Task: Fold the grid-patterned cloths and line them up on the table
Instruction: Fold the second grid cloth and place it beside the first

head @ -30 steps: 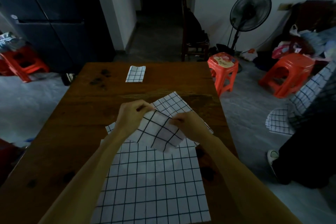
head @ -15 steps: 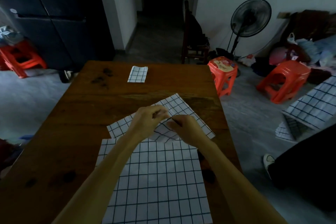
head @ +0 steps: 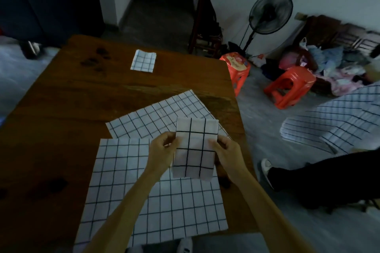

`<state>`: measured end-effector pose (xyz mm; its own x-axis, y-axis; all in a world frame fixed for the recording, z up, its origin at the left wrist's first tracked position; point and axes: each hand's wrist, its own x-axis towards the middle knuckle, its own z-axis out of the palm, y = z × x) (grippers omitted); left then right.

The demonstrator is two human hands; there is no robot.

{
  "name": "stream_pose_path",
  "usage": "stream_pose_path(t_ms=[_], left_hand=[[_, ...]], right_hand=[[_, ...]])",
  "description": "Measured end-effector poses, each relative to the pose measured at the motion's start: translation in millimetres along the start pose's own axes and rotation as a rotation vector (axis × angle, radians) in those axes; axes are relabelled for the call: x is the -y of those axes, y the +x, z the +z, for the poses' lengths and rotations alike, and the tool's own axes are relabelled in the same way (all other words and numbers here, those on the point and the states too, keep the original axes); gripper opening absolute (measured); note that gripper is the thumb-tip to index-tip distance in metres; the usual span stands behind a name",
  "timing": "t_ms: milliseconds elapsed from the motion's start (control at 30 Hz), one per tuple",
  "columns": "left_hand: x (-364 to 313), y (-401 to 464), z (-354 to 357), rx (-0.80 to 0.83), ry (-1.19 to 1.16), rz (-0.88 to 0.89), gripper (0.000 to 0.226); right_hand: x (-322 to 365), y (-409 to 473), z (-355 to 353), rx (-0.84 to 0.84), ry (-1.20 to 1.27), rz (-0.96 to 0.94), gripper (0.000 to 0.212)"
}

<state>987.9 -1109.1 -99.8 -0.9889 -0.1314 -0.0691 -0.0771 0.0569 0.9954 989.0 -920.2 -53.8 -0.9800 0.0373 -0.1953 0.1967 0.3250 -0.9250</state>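
A small folded white cloth with a black grid (head: 194, 148) is held upright above the wooden table (head: 61, 113). My left hand (head: 164, 146) pinches its left edge and my right hand (head: 225, 150) pinches its right edge. Below it a large unfolded grid cloth (head: 148, 197) lies flat near the front edge. A second unfolded grid cloth (head: 156, 118) lies skewed just behind it. One folded grid cloth (head: 143, 61) rests near the table's far edge.
Two red plastic stools (head: 236, 68) (head: 290, 86) stand on the floor to the right, with a standing fan (head: 267, 14) and a clothes pile (head: 337, 68) behind. Another person's leg (head: 320, 176) and more grid cloth (head: 333, 125) are at the right. A dark chair (head: 205, 26) stands beyond the table.
The loose cloth between my hands has been folded into a small rectangle and lifted upright. The view has tilted and shifted to the right.
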Motion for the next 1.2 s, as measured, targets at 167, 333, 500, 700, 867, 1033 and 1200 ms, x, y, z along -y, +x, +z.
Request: stream_pose_path(t_ms=[167, 333, 500, 700, 867, 1033, 1200], left_hand=[[8.6, -16.2, 25.4, 0.035, -0.059, -0.05, 0.004], [-1.9, -35.5, 66.8, 0.116, -0.04, -0.092, 0.008], [-10.9, -64.5, 142.8, 0.169, 0.024, -0.097, 0.011], [-13.5, -115.0, 267.2, 0.124, 0.11, -0.096, 0.021], [-39.1, -141.0, 340.9, 0.105, 0.094, -0.079, 0.013], [-57.9, -125.4, 370.3, 0.055, 0.069, -0.047, 0.016], [-58.8, -75.9, 386.5, -0.035, 0.104, -0.034, 0.015]], right_hand=[[-28.7, -19.0, -23.9, -0.068, 0.01, 0.095, 0.009], [-50.9, -33.3, -67.6, -0.123, 0.067, 0.137, 0.013], [-85.5, -50.8, -138.6, -0.154, 0.184, 0.134, 0.014], [-146.3, -71.9, -251.5, -0.159, 0.248, 0.112, 0.013], [-159.8, -77.2, -328.5, -0.163, 0.282, 0.092, 0.011], [-151.1, -47.1, -362.0, -0.115, 0.288, 0.058, 0.003], [-142.6, 8.2, -371.1, -0.038, 0.218, 0.041, 0.005]])
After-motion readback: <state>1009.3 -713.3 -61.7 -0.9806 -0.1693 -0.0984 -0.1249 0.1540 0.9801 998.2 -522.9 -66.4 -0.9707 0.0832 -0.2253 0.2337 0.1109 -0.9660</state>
